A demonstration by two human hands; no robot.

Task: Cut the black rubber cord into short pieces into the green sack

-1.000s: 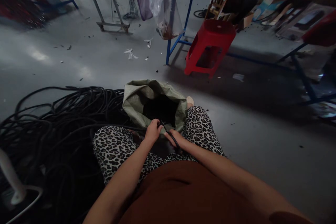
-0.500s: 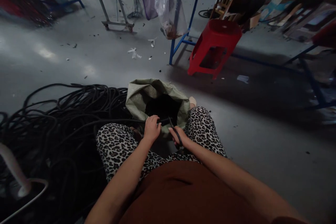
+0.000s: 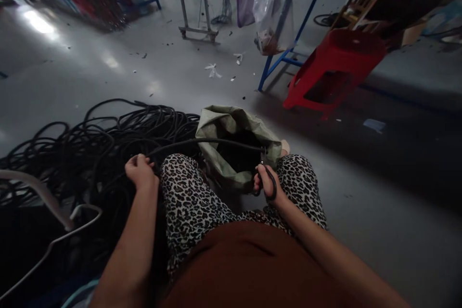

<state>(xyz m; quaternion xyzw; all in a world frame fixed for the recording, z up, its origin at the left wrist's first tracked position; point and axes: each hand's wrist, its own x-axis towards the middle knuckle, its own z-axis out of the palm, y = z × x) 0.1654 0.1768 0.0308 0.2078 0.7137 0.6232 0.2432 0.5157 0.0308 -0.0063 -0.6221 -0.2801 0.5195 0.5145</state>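
A long, thick black cord [image 3: 216, 140] arches over the mouth of an upright, greenish woven sack [image 3: 207, 127] between my knees. My left hand [image 3: 141, 172] is closed round the cord at its left side, beside my knee. My right hand [image 3: 267, 182] grips a pair of scissors [image 3: 273, 187] by black handles. Their blades point away from me at the cord's right end, above the sack's right side; whether they touch it is hard to tell. Inside, the sack is dark, and its contents cannot be made out.
A tangled pile of black cords [image 3: 108, 139] spreads over the floor to my left. Near it are a pale curved bar [image 3: 43, 190] and a white cable [image 3: 54, 240]. Ahead stand a red plastic stool [image 3: 335, 72], a blue-legged table [image 3: 279, 33] and hanging plastic bags [image 3: 265, 5].
My left hand has moved left from the sack to beside my knee, and the cord now stretches across the opening. The scissors have risen slightly to the cord's end. The view has shifted left.
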